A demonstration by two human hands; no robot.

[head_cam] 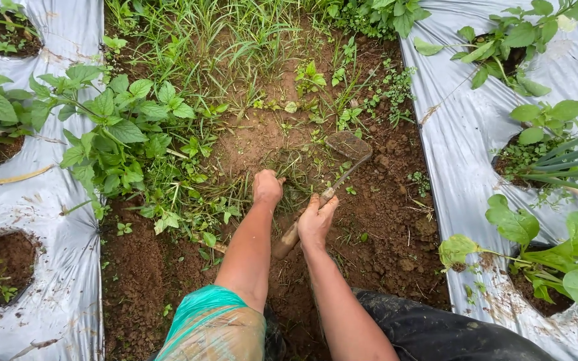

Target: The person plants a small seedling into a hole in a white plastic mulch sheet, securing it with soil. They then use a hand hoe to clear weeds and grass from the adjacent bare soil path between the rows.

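Head view: a short hand hoe (338, 175) is held by the right hand (316, 219), which is closed around the wooden handle, with the soiled blade resting on the bare soil of the furrow (382, 234) just beyond the hand. The left hand (267, 187) is clenched into a tuft of weeds (296, 175) just left of the hoe blade; whether any stems are fully gripped cannot be told. Silver plastic mulch (456, 134) lies well to the right of the hoe, and another sheet well to its left, each with planting holes holding leafy crop plants (112, 124).

As a judgement, the weeding would be done well if the tuft is kept taut by the left hand while the blade is drawn shallowly under the roots, towards the body. The blade should be kept clear of the mulch edge and of the clenched fingers.
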